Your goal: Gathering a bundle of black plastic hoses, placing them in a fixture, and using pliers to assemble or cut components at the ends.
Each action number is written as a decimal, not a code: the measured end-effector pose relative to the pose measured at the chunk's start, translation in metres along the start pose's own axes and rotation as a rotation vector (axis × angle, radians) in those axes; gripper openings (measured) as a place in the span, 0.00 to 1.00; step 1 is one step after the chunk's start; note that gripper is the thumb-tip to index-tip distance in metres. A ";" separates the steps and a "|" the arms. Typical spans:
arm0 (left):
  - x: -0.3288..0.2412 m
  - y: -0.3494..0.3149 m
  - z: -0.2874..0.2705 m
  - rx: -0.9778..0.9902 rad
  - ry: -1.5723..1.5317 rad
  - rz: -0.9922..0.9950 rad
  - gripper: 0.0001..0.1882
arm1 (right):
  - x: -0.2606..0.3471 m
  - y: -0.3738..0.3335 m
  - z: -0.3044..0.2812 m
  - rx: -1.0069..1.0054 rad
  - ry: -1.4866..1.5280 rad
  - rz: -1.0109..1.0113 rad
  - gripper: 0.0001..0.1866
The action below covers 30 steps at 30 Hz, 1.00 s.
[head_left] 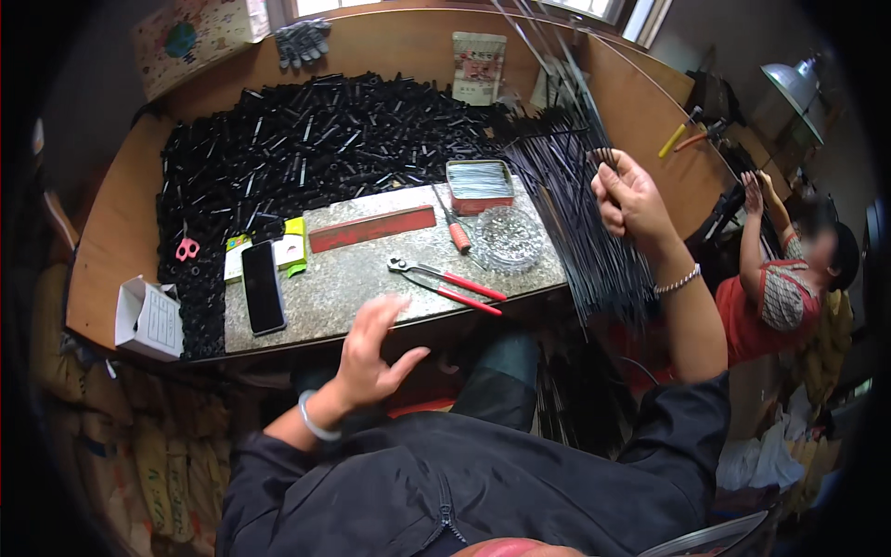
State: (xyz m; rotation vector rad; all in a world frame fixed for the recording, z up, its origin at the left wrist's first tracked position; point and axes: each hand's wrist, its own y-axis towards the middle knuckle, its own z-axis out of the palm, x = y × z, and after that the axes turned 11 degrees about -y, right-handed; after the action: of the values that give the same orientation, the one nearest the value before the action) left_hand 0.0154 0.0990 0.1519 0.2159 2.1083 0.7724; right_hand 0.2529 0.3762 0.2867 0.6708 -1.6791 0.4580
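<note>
My right hand (636,200) is raised over the right end of the bench, its fingers closed round thin dark rods (587,102). These run up and away toward the window; I cannot tell how many the hand holds. Below it, a thick bundle of long black rods (580,232) lies along the bench's right side. My left hand (373,348) is open and holds nothing, fingers stretched and thumb apart, in front of the stone slab (348,278). Nearest to it on the slab are red-handled pincers (450,282). A screwdriver with a red handle (458,232) lies farther back.
Many short black tubes (316,130) are heaped behind the slab. On it are a phone (264,288), a red bar (371,228), a tin of thin pins (480,182) and a clear dish (509,239). A white box (148,318) stands left. Another person (784,292) works at right.
</note>
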 end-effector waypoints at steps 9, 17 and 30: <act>0.002 0.141 -0.033 -0.355 0.310 -0.018 0.74 | 0.028 -0.054 0.133 0.421 0.108 -0.146 0.24; 0.003 0.110 -0.073 -0.497 -0.432 0.019 0.64 | 0.000 -0.066 0.162 0.826 0.187 0.104 0.27; -0.006 0.097 -0.089 -0.054 -0.688 -0.285 0.15 | -0.010 -0.072 0.156 0.882 0.278 0.167 0.23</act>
State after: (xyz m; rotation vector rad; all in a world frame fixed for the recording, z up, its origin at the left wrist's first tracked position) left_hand -0.0615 0.1339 0.2527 0.1227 1.4237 0.4888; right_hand 0.1849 0.2256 0.2400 1.0358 -1.2254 1.3839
